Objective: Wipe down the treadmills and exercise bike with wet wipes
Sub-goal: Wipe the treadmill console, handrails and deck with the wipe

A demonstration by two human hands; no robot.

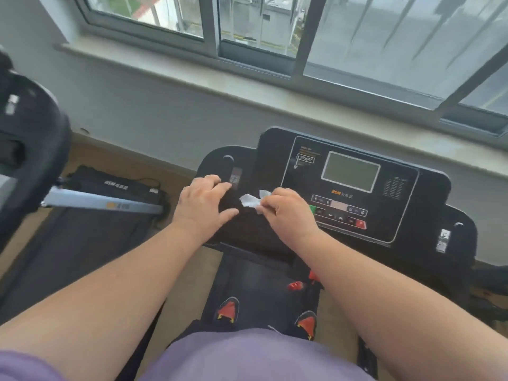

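White wet wipe (251, 200), crumpled, sits at the centre of the view, over the left part of the black treadmill console (343, 188). Right hand (291, 213) pinches the wipe's right end between curled fingers and thumb; wipe extends toward 9 o'clock from that hand. Left hand (204, 204) lies flat on the console's left wing, fingers straight and spread, holding nothing; its fingertips are near the wipe, contact cannot be told. Grey display screen (350, 171) is at 2 o'clock from the right hand; a red button (360, 224) at 3 o'clock from it, a green button just beside its knuckles. Treadmill belt (258, 284) runs toward 6 o'clock, with red-and-black shoes (228, 309) on it. Second treadmill (115, 188) stands at 9 o'clock. Window (275, 28) fills 12 o'clock above a pale sill (165, 67). Purple shirt (247, 356) at 6 o'clock. Frame slightly blurred.
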